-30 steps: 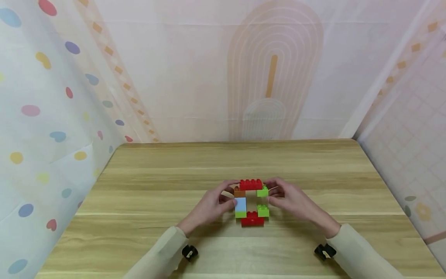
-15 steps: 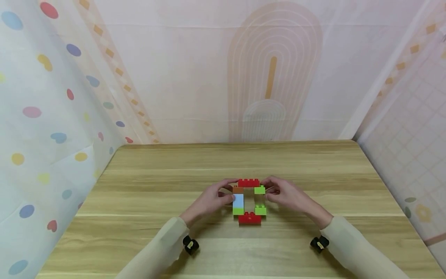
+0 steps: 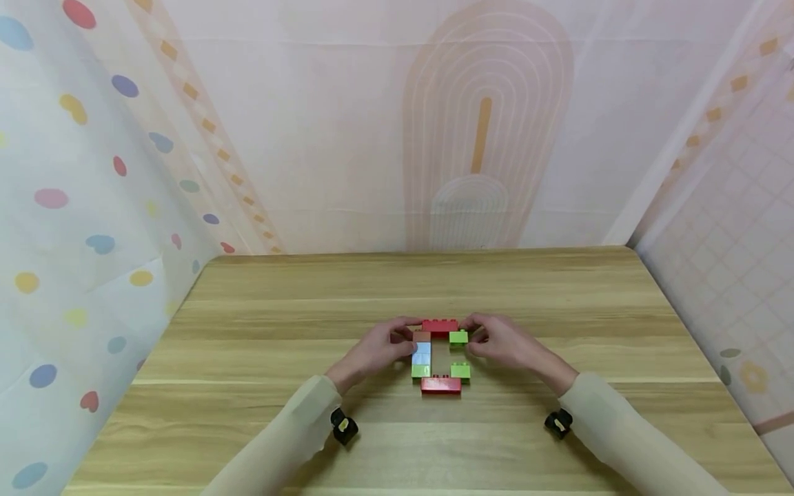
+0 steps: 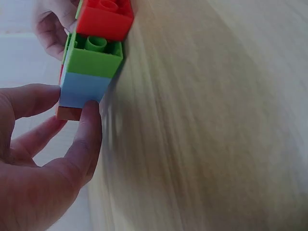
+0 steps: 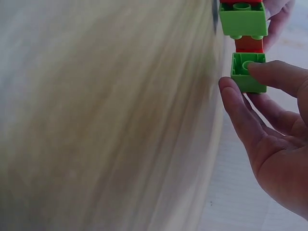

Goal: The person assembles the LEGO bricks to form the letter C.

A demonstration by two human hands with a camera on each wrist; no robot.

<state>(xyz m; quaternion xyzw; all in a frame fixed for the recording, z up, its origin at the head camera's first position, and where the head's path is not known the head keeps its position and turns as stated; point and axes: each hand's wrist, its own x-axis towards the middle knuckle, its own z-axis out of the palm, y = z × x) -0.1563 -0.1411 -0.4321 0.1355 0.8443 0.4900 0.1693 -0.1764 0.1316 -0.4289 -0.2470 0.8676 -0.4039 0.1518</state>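
In the head view, toy building bricks form a ring with a gap on its right side. A red brick (image 3: 440,326) makes the far side, another red brick (image 3: 441,386) the near side. Down the left run an orange-brown brick (image 3: 422,336), a light blue brick (image 3: 422,353) and a green brick (image 3: 421,371). My left hand (image 3: 375,350) pinches the light blue brick. On the right, my right hand (image 3: 511,342) grips the far green brick (image 3: 458,337) between thumb and fingers; a second green brick (image 3: 460,371) is nearer. Hollow undersides show in both wrist views.
A wood-grain table (image 3: 298,289) lies beneath the hands. Patterned cloth walls rise at its back (image 3: 335,138), left (image 3: 80,289) and right. Black wrist mounts (image 3: 344,426) hang under both sleeves.
Both hands keep their hold on the bricks. The ring has shifted slightly left and a little away from me, and the right forearm has moved inward to the left.
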